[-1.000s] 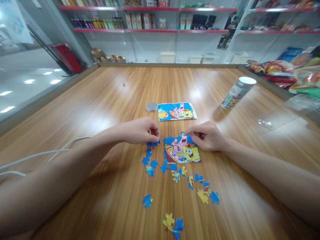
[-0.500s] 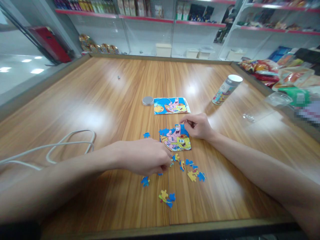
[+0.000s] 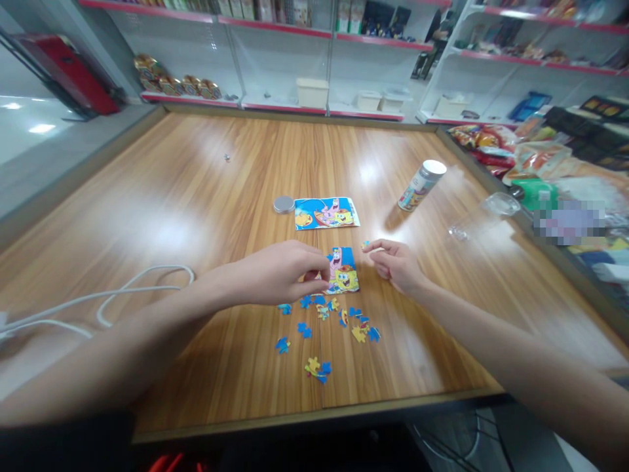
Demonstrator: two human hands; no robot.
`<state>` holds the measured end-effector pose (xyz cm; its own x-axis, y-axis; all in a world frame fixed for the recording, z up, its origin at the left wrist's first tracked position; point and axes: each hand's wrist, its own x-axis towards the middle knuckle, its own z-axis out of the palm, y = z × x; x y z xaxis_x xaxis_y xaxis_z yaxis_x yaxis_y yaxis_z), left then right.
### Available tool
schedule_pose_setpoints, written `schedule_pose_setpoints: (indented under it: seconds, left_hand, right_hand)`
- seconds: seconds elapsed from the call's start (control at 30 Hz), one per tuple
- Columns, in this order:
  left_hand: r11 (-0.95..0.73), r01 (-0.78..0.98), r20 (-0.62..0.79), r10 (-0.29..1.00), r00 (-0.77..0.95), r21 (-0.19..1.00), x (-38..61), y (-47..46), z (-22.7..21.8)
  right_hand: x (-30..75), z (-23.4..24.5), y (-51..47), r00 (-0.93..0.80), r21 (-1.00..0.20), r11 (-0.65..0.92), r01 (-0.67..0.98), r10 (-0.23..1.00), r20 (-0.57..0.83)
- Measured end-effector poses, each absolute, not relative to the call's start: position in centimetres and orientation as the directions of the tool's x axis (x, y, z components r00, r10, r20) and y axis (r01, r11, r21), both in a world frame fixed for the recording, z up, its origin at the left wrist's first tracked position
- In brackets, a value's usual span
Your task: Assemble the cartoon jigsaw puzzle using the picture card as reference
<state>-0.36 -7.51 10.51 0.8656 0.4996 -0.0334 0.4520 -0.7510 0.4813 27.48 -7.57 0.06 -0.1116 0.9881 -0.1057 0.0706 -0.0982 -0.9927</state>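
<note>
A partly built cartoon jigsaw (image 3: 344, 270) lies on the wooden table (image 3: 206, 196). My left hand (image 3: 282, 272) is curled over the jigsaw's left edge, fingertips pinched together on a piece I can barely see. My right hand (image 3: 396, 262) hovers just right of the jigsaw and pinches a small puzzle piece (image 3: 365, 245) between thumb and forefinger. Several loose blue and yellow pieces (image 3: 334, 318) are scattered in front of the jigsaw. A printed reference picture (image 3: 325, 213) lies beyond it.
A round metal lid (image 3: 284, 204) sits beside the reference picture. A cylindrical puzzle tin (image 3: 421, 185) stands at the right. A white cable (image 3: 122, 292) loops at the left. Snack bags (image 3: 531, 157) pile along the right edge. Shelves line the back wall.
My left hand has come back from the loose pieces to the jigsaw's left edge. My right hand has lifted off the jigsaw with a piece. The view has pulled back.
</note>
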Motion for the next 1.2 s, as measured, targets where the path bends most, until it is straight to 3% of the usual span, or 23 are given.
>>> schedule_pose_setpoints:
  seconds: [0.13,0.2,0.3,0.4,0.47,0.6,0.87,0.97,1.1,1.2]
  left_hand:
    - [-0.73,0.617,0.024,0.651,0.759,0.294,0.3,-7.1,9.5]
    - [-0.678,0.689,-0.001,0.713,0.702,0.254,-0.5,-7.6,8.2]
    - [-0.607,0.739,-0.013,0.77,0.638,0.293,-2.2,-8.9,6.4]
    - [-0.527,0.791,0.099,0.845,0.525,0.31,-3.5,-10.1,5.4]
    - [-0.49,0.804,0.21,0.871,0.444,0.337,-4.1,-10.6,5.1]
    - [-0.552,0.714,0.29,0.834,0.47,0.431,-5.5,-11.3,5.0]
    - [-0.645,0.665,0.126,0.747,0.653,0.375,-7.7,-11.3,4.0]
    - [-0.669,0.655,0.097,0.722,0.685,0.35,-8.1,-11.2,3.7]
    - [-0.69,0.623,0.106,0.697,0.709,0.368,-8.6,-11.2,4.4]
    - [-0.671,0.599,-0.035,0.653,0.756,0.436,-8.4,-11.6,5.4]
  right_hand:
    - [28.8,0.5,-9.4,-0.08,-0.968,-0.242,0.067,0.966,-0.247]
    - [28.6,0.8,-9.2,-0.055,-0.952,-0.297,0.073,0.952,-0.301]
    - [27.5,1.0,-8.4,-0.077,-0.926,-0.354,0.133,0.928,-0.366]
    - [26.1,0.7,-8.2,-0.091,-0.917,-0.346,0.199,0.925,-0.369]
    - [25.5,0.5,-8.8,-0.075,-0.931,-0.272,0.242,0.952,-0.297]
    - [25.3,0.5,-10.8,-0.18,-0.88,0.052,0.472,0.983,-0.039]
    - [26.1,0.5,-12.7,-0.397,-0.777,0.243,0.581,0.918,-0.009]
    - [26.3,0.4,-12.4,-0.412,-0.806,0.208,0.555,0.91,-0.049]
    - [26.6,0.8,-11.2,-0.381,-0.872,0.035,0.489,0.908,-0.177]
    - [26.7,1.2,-10.6,-0.409,-0.885,-0.043,0.464,0.876,-0.257]
